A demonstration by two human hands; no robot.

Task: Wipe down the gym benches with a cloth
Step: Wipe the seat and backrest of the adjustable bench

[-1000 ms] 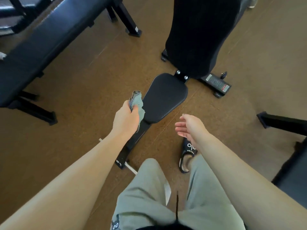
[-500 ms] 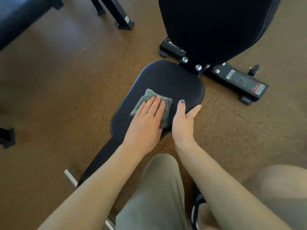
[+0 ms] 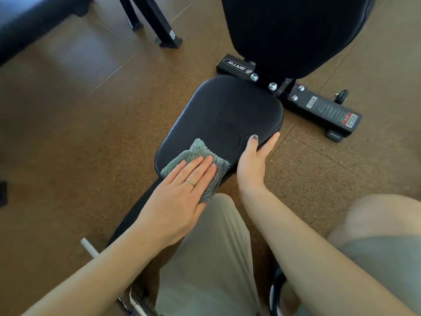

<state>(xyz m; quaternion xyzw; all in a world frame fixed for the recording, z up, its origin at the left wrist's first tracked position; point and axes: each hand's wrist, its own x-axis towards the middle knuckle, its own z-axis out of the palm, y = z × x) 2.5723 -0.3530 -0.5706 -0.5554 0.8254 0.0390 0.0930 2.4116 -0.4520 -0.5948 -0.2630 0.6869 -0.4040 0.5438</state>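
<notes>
A black padded bench seat [image 3: 227, 115] lies in front of me, with its upright black backrest [image 3: 293, 30] rising behind it. A green-grey cloth [image 3: 196, 151] lies flat on the seat's near left part. My left hand [image 3: 182, 190] presses on the cloth with straight fingers. My right hand [image 3: 252, 160] grips the seat's near right edge, thumb on top and fingers wrapped under the rim.
The bench's black base bar [image 3: 319, 106] with a warning label lies on the brown floor at right. Another black bench [image 3: 34, 21] and its metal legs [image 3: 159, 26] stand at the upper left. My knees in light trousers [image 3: 216, 258] are below.
My left hand has slid the cloth toward me and to the left, down to the seat's near edge. My right hand keeps its grip on the seat's edge. The view has moved closer.
</notes>
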